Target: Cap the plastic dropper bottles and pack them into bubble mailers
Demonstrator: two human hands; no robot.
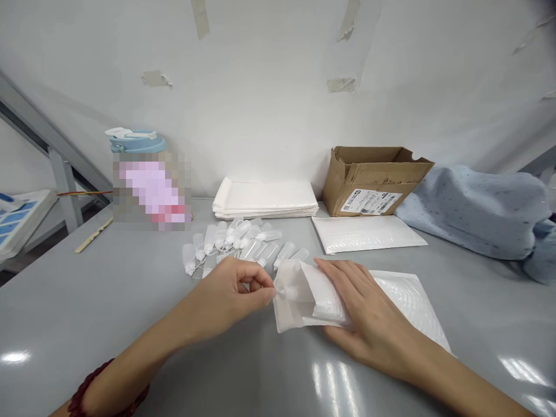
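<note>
A white padded envelope (328, 298) lies across the middle of the grey table, its mouth open toward the left. My right hand (362, 310) is wrapped over the envelope near the mouth, thumb along the lower edge. At the mouth, my left hand (247, 289) pinches the end of a small clear plastic bottle (290, 289), which lies on the envelope's flap. Behind my left hand is a loose pile of similar bottles (234, 237) with white caps. Another padded envelope (410, 301) lies partly under my right hand and forearm.
Stacked white envelopes (269, 197) stand by the wall. Right of them are an open cardboard box (377, 179), a single flat envelope (369, 233) and a light blue speckled cloth (478, 211). A blue-lidded container (139, 142), partly blurred out, stands at the back left.
</note>
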